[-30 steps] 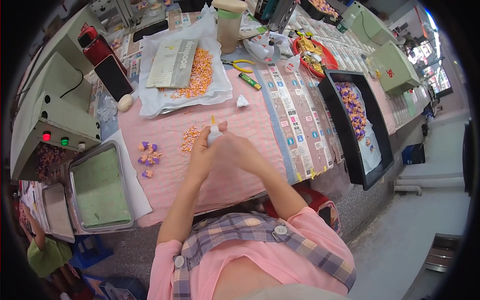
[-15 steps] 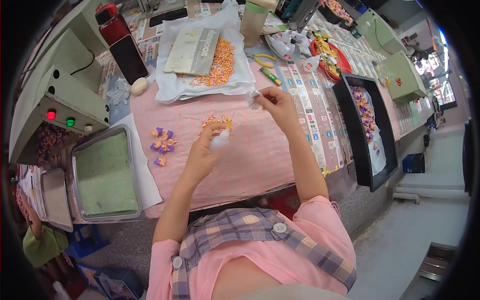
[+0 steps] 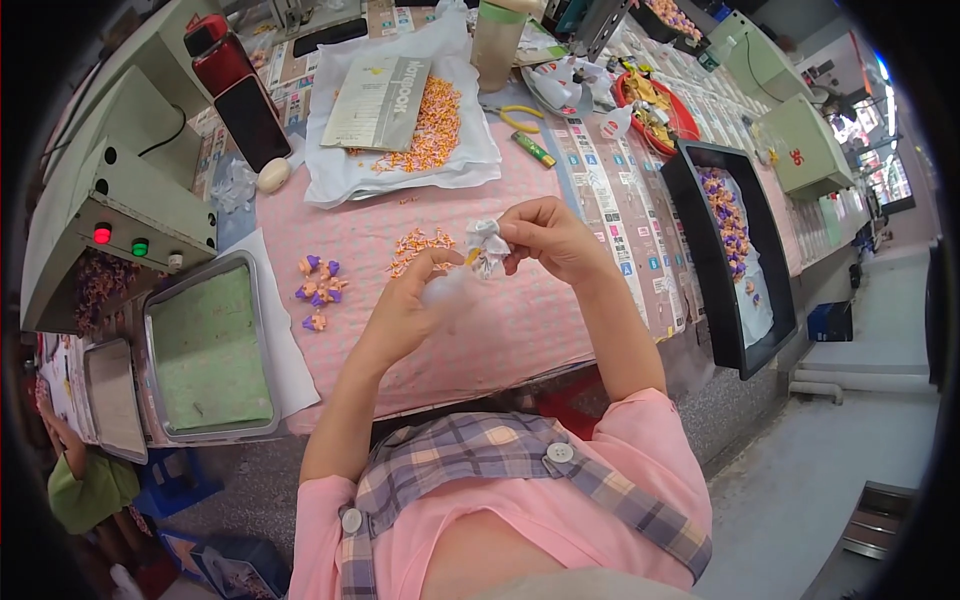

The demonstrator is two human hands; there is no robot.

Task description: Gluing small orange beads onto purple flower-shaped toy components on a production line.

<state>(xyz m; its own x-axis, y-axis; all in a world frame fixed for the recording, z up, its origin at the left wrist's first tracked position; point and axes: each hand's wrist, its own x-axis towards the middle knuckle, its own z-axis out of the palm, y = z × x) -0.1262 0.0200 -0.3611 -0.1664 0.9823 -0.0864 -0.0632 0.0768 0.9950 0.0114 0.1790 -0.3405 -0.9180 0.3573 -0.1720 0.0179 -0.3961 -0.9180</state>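
Note:
My left hand is closed round a small translucent squeeze bottle, blurred by motion, with a yellow tip. In my right hand, a crumpled white cloth is pinched between thumb and fingers, and it touches or wraps the bottle's tip. Just beyond my left hand lies a small heap of orange, white and pink bits on the pink checked cloth. Several small purple and peach pieces sit in a cluster to the left of that heap.
A paper-lined tray of orange bits with a notebook on it stands at the back. Yellow-handled pliers lie beside it. On the left are a green-lined metal tray and a machine; a black tray is right.
My right hand has moved left and down, bringing the white cloth to the bottle's tip. My left hand still holds the bottle in nearly the same place.

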